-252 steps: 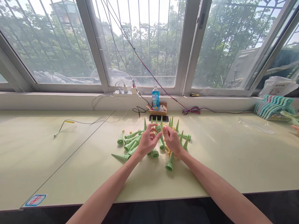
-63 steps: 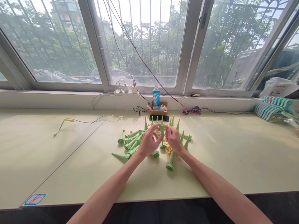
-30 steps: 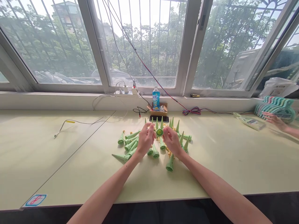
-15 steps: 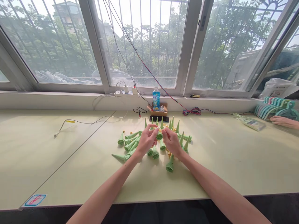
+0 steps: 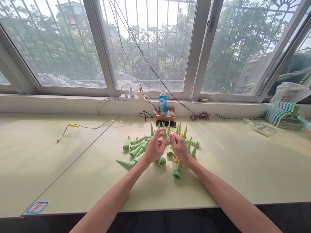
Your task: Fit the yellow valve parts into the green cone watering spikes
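Observation:
My left hand [image 5: 156,147] has index finger and thumb curved around a green plastic watering spike [image 5: 165,134] above the middle of the pile. Close against it, my right hand [image 5: 180,148] is closed in a pinch at the spike's side; whatever small part its fingertips grip is hidden. Around both hands are several more green spikes, some standing point up, like the upright spike [image 5: 194,150] at the right, others lying down, like the spike [image 5: 177,171] in front with its threaded open end towards me. Small yellow valve pieces [image 5: 176,159] lie among them.
Behind the pile are a black phone [image 5: 166,124], a small cardboard box [image 5: 165,117] and a blue bottle [image 5: 162,104]. Cables [image 5: 199,116] run along the sill. Green hangers [image 5: 283,115] and a plastic-bagged item [image 5: 260,127] lie at right. A thin wire [image 5: 85,126] crosses the left.
The spike between my hands has tipped, its open end no longer facing me. My left fingers have spread and lifted slightly. At far right, another person's hand has left the hangers.

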`<action>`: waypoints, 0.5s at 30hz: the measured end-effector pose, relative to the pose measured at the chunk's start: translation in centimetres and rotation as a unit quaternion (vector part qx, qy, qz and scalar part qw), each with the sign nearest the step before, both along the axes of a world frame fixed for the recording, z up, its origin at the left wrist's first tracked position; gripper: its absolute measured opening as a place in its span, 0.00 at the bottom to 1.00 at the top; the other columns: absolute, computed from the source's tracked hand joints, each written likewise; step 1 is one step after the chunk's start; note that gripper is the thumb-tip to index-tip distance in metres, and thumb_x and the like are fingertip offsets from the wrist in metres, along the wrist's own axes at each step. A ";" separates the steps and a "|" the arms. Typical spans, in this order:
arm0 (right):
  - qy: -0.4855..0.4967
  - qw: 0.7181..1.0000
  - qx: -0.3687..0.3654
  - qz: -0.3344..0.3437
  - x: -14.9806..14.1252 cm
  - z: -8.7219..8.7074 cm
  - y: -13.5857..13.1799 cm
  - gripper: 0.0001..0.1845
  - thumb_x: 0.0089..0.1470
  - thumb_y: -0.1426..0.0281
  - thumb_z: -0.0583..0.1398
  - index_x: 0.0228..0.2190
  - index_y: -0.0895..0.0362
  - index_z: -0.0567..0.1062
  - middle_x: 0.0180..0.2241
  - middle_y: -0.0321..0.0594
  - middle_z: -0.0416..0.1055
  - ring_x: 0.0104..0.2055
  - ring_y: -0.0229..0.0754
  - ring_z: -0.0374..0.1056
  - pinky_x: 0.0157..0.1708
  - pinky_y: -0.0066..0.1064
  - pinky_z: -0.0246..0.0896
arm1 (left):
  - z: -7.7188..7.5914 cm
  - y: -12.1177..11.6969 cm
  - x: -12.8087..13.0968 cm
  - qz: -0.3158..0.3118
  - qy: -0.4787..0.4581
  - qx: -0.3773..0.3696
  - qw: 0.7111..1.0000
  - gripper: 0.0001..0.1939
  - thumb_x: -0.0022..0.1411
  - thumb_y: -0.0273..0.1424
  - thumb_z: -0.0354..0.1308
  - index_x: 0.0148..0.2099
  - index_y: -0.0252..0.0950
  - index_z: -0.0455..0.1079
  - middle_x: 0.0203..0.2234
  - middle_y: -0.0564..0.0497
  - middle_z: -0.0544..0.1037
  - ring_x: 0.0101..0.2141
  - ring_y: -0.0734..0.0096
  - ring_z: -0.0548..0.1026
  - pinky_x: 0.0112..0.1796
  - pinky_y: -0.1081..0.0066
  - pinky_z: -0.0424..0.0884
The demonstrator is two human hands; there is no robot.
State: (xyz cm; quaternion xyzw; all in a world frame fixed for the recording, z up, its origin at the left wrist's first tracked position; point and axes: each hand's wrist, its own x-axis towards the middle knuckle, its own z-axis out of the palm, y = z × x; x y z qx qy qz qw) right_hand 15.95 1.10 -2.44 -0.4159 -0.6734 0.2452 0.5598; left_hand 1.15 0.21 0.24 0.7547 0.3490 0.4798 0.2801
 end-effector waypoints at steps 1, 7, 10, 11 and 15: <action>-0.001 1.000 0.000 -0.002 0.0 0.0 0.0 0.25 0.64 0.53 0.49 0.20 0.54 0.53 0.17 0.29 0.48 0.20 0.34 0.46 0.20 0.28 0.42 | -0.1 0.0 0.0 0.006 0.012 0.013 1.000 0.18 0.65 0.38 0.53 0.55 0.41 0.59 0.37 0.50 0.70 0.19 0.84 0.68 0.19 0.80 0.65; -0.002 1.000 -0.004 -0.004 0.0 0.1 -0.1 0.25 0.64 0.54 0.49 0.20 0.54 0.54 0.18 0.29 0.49 0.21 0.34 0.46 0.21 0.28 0.42 | -0.5 0.2 -0.1 0.015 0.065 0.070 0.995 0.20 0.66 0.33 0.52 0.59 0.42 0.56 0.40 0.49 0.71 0.16 0.88 0.62 0.18 0.81 0.59; 0.000 1.000 -0.003 -0.006 0.0 0.1 0.0 0.25 0.64 0.54 0.49 0.20 0.54 0.54 0.18 0.29 0.48 0.21 0.34 0.45 0.21 0.28 0.41 | -0.7 0.4 -0.2 0.009 0.083 0.094 0.992 0.20 0.67 0.32 0.51 0.60 0.42 0.56 0.40 0.49 0.72 0.17 0.87 0.61 0.18 0.80 0.57; 0.003 1.000 -0.002 -0.007 0.0 0.1 0.0 0.25 0.64 0.54 0.49 0.20 0.54 0.54 0.18 0.29 0.48 0.21 0.33 0.44 0.21 0.28 0.41 | -0.8 0.4 -0.3 0.012 0.089 0.100 0.991 0.20 0.67 0.31 0.51 0.60 0.42 0.56 0.40 0.49 0.73 0.17 0.87 0.61 0.18 0.80 0.57; 0.017 0.999 0.016 -0.035 0.0 0.2 0.0 0.25 0.64 0.54 0.49 0.21 0.54 0.54 0.18 0.29 0.49 0.21 0.33 0.45 0.21 0.28 0.41 | -1.0 0.4 -0.1 0.031 0.094 0.132 0.986 0.20 0.68 0.32 0.50 0.61 0.43 0.55 0.39 0.50 0.73 0.17 0.87 0.59 0.20 0.80 0.60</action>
